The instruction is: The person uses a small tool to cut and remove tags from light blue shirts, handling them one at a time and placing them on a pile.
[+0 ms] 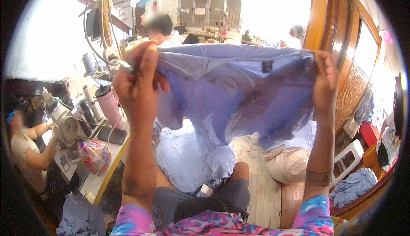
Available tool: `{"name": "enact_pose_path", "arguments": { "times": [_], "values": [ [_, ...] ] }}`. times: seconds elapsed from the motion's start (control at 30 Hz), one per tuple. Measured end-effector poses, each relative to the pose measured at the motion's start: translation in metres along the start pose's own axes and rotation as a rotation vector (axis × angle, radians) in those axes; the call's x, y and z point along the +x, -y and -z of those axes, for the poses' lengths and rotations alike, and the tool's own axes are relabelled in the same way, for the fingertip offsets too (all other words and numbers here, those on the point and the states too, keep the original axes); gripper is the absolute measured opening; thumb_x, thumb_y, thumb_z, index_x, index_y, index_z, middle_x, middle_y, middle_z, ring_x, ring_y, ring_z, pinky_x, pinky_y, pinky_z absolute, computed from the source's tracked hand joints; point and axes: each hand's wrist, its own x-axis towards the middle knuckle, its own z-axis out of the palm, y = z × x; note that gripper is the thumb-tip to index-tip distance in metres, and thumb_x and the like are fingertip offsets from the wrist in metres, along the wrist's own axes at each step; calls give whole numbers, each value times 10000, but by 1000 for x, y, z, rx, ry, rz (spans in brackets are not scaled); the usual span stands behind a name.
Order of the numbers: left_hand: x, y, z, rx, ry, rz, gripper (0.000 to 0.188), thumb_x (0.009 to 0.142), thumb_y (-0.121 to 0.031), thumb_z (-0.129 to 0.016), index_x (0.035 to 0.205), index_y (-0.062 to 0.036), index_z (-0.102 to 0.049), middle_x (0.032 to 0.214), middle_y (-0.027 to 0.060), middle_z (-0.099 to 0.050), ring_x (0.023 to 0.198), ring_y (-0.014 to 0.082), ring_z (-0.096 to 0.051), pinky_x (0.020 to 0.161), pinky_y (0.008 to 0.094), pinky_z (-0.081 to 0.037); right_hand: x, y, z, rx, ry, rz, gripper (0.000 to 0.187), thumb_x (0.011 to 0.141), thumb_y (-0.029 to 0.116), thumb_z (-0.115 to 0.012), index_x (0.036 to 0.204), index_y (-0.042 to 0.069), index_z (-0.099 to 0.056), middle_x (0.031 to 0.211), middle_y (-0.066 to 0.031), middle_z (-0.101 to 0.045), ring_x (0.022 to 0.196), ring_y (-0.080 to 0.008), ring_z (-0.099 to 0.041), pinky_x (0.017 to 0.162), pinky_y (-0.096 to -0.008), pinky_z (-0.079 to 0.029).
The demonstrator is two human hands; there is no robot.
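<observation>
A light blue garment point(239, 90), probably a shirt, is stretched out in the air in front of me. My left hand point(139, 71) pinches its upper edge at the left end, thumb upward. At the other end my right hand point(325, 75) grips the same edge with curled fingers. A small dark label point(267, 66) shows inside the cloth toward the right. The lower part hangs in loose folds and looks smeared by motion. Below it, a light blue buttoned shirt point(192, 157) lies bunched over my lap.
On the left, a table point(112, 167) bears a sewing machine point(66, 122), thread cones, a pink tumbler point(109, 105) and a plastic bag point(95, 157). A person point(32, 150) sits there. At right are a beige bundle point(288, 165), a white plastic chair point(348, 159) and piled blue cloth point(354, 187).
</observation>
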Motion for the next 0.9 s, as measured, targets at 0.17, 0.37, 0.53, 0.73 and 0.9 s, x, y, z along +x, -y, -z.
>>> {"name": "enact_pose_path", "arguments": {
  "times": [0.17,0.37,0.53,0.73,0.9],
  "values": [
    [4,-53,1,-179,-10,-153,287,931,-147,-802,1174,-37,-698,795,20,-696,467,77,-554,417,203,-353,21,24,28,128,-87,69,263,1106,282,-552,1086,67,-702,854,58,-562,754,-45,-459,710,-197,-372],
    [-7,30,37,189,96,65,175,955,-224,-791,1012,-67,-739,672,-28,-615,478,41,-485,421,220,-336,-42,-79,-35,77,200,-122,246,1077,265,-585,1062,41,-687,861,39,-570,819,-79,-492,755,-256,-418],
    [-70,210,97,575,254,478,199,942,-201,-779,1015,-18,-750,717,9,-678,582,50,-531,527,245,-393,-196,-210,-104,132,628,-645,266,1050,268,-601,1057,14,-682,874,5,-614,860,-93,-520,778,-269,-440],
    [-184,311,184,906,335,642,300,897,-166,-779,1136,13,-743,849,68,-755,704,78,-589,642,265,-455,-386,-248,-170,-91,713,-540,348,964,258,-720,1177,-8,-649,1033,-149,-693,969,-291,-651,909,-377,-497],
    [-187,291,143,765,552,737,312,858,-181,-832,1125,-40,-750,928,71,-744,763,160,-645,686,289,-501,-335,-186,-195,-256,740,-162,489,864,236,-816,1251,0,-633,1149,-163,-669,1110,-308,-636,922,-375,-504]
  ]
}}
